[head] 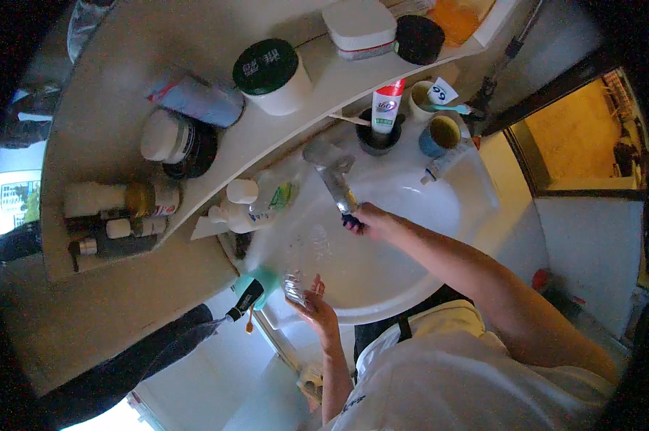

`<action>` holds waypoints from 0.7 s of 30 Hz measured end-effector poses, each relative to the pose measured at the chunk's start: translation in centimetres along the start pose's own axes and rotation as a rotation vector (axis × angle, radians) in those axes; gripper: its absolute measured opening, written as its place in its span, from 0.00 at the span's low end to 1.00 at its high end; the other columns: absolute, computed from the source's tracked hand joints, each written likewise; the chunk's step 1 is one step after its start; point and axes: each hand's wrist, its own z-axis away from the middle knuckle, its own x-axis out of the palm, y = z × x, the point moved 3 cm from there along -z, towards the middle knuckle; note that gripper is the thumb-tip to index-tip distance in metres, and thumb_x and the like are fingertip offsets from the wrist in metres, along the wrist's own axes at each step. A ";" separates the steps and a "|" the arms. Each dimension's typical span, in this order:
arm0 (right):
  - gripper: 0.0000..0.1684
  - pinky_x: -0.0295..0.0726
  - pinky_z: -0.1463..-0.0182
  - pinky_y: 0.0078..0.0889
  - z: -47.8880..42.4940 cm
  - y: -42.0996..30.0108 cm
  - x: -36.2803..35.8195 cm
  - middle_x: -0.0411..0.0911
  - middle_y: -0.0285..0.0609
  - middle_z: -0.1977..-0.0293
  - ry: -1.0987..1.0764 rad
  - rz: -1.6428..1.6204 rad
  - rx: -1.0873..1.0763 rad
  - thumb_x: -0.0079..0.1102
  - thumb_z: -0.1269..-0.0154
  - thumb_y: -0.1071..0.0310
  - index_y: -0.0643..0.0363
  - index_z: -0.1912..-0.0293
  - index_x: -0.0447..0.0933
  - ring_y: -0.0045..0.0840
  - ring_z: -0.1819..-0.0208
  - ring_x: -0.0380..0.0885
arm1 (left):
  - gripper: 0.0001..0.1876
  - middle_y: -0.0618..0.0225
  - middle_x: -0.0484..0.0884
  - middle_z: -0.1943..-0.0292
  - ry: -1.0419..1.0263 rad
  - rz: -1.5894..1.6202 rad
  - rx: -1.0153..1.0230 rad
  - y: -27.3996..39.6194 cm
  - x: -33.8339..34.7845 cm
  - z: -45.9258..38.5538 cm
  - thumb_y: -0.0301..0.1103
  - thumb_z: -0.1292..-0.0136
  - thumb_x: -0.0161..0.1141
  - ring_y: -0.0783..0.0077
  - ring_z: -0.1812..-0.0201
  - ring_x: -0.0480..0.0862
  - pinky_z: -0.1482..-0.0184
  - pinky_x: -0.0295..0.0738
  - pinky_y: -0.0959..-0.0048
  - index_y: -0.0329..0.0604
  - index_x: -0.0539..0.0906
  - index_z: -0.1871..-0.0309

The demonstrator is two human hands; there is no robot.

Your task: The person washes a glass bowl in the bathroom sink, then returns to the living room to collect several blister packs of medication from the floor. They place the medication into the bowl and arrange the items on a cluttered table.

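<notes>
A white washbasin point(357, 275) lies before me, its metal faucet point(332, 180) reaching out over the bowl. My right hand point(366, 220) has its fingers closed around the dark tip at the faucet's spout end. Near the basin's left rim, my left hand point(312, 307) is turned palm up with fingers partly spread. A shiny, clear, ridged patch point(293, 285) shows at its fingers; whether it is water or a clear object cannot be told. Just left of that hand are a green cup point(268, 280) and a black tube point(246, 299).
A white shelf point(270, 143) above the basin bears a green-lidded tub point(273, 75) and several containers. On the basin's back ledge stand a dark cup point(378, 141) with a red-and-white tube point(387, 105), a blue cup point(440, 136), a pale cup point(422, 99) and pump bottles point(243, 215).
</notes>
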 end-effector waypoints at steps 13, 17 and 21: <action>0.13 0.69 0.73 0.21 2.7 -2.8 0.2 0.74 0.34 0.75 0.133 0.571 -0.099 0.56 0.35 0.55 0.55 0.64 0.73 0.18 0.74 0.73 | 0.24 0.56 0.69 0.39 -0.044 -0.112 0.357 2.0 -1.1 1.6 0.38 0.30 0.48 0.60 0.43 0.76 0.44 0.75 0.64 0.36 0.62 0.36; 0.13 0.76 0.65 0.26 1.3 -1.4 -1.2 0.73 0.37 0.70 -0.031 0.074 -0.053 0.58 0.37 0.60 0.58 0.58 0.72 0.22 0.67 0.75 | 0.22 0.56 0.68 0.39 -0.089 0.073 0.301 2.3 -0.8 1.6 0.37 0.31 0.48 0.58 0.44 0.77 0.44 0.76 0.63 0.34 0.65 0.38; 0.18 0.81 0.56 0.32 1.9 -2.6 0.0 0.74 0.41 0.66 -0.167 0.250 -0.052 0.60 0.39 0.68 0.61 0.51 0.69 0.29 0.60 0.78 | 0.23 0.57 0.69 0.39 -0.041 -0.138 0.344 1.2 -1.5 1.3 0.37 0.32 0.49 0.56 0.44 0.77 0.44 0.75 0.60 0.34 0.65 0.38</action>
